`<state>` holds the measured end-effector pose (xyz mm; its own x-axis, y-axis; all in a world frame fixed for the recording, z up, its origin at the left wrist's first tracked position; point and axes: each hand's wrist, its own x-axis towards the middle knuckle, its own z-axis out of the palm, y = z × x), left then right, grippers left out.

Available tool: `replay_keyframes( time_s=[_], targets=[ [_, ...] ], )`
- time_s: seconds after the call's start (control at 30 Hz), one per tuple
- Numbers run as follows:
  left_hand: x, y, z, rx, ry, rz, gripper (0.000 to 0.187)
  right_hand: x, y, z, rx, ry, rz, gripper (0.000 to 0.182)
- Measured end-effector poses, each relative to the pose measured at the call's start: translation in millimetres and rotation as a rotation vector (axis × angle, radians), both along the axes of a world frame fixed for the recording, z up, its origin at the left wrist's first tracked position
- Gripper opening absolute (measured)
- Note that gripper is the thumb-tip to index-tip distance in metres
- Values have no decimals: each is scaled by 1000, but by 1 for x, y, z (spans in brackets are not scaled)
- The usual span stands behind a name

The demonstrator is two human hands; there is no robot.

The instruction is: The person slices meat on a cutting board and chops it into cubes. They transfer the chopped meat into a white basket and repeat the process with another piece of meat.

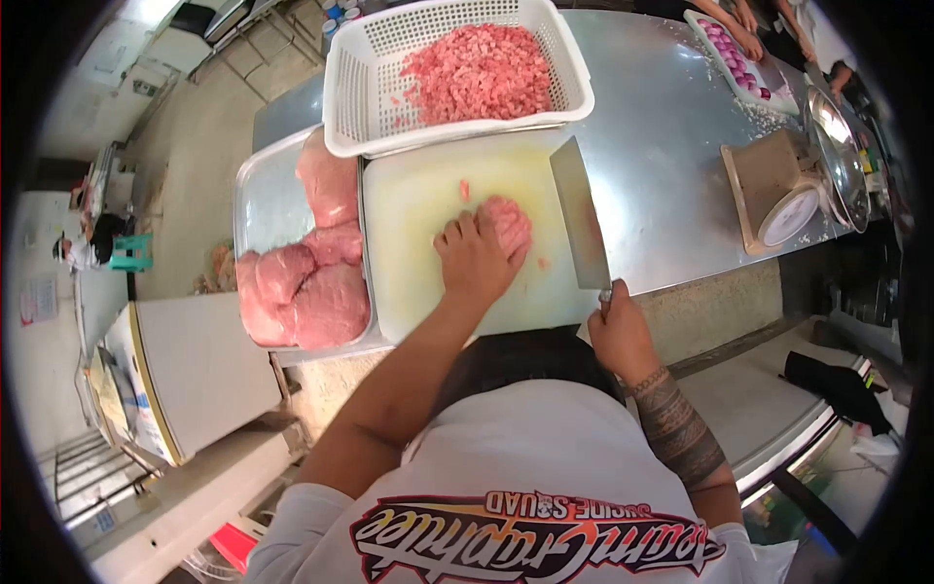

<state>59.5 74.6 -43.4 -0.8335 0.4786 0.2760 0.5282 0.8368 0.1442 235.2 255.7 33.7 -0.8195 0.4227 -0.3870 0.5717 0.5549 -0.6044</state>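
A piece of raw meat (509, 224) with cuts across it lies on the white cutting board (409, 302). My left hand (477, 255) rests over its left side, fingers curled against it. In my right hand (623, 336) is the handle of a cleaver (581, 214), its broad blade standing at the board's right edge, apart from the meat. Small meat scraps (465, 190) lie near the piece. Left of the board, a metal tray (268, 200) carries several large raw meat chunks (331, 302). Behind the board stands a white perforated basket (365, 83) with diced meat (482, 73).
A kitchen scale (778, 195) with a metal pan stands on the steel table (652, 127) at the right. Beyond it, other people's hands (747, 39) are at a board with purple onions (735, 58). A white cabinet (204, 360) stands at lower left.
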Motion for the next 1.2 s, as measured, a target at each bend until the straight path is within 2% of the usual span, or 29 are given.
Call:
replay_keyframes(
  time_s=[0.1,0.2,0.27,0.33,0.43,0.53,0.63,0.7,0.77,0.83,0.93,1.03,1.13,1.2],
  targets=[
    [-3,0,16,-71,-126,4,83,-5,11,6,47,-53,129,38],
    [-25,3,54,-49,-584,82,84,-6,23,6,43,-57,204,37],
    [-63,-5,41,94,-496,250,71,-5,27,2,51,-39,236,37],
    [-98,-16,28,225,-391,272,51,-8,31,0,60,-13,273,34],
    [-123,-10,2,214,-579,144,36,-12,39,1,59,-4,316,30],
    [-117,-9,7,294,-529,33,28,-15,49,3,63,-39,352,31],
    [-94,-8,29,181,-463,-42,29,-18,53,4,101,-22,391,27],
    [-58,-2,26,89,-461,-27,32,-21,52,6,128,-15,430,24],
    [-27,6,9,10,-241,-10,36,-27,51,6,144,-3,471,23],
    [-6,14,-13,-63,181,3,41,-34,48,7,157,5,527,22],
    [-6,28,10,137,-165,114,40,-39,40,9,169,-2,614,22],
    [-8,33,10,278,-206,109,39,-42,36,11,184,-12,636,23],
    [-11,27,-8,215,-47,56,50,-44,37,11,173,-32,621,23],
    [-11,27,-6,229,-168,79,51,-48,44,11,153,-50,597,24]
  ],
)
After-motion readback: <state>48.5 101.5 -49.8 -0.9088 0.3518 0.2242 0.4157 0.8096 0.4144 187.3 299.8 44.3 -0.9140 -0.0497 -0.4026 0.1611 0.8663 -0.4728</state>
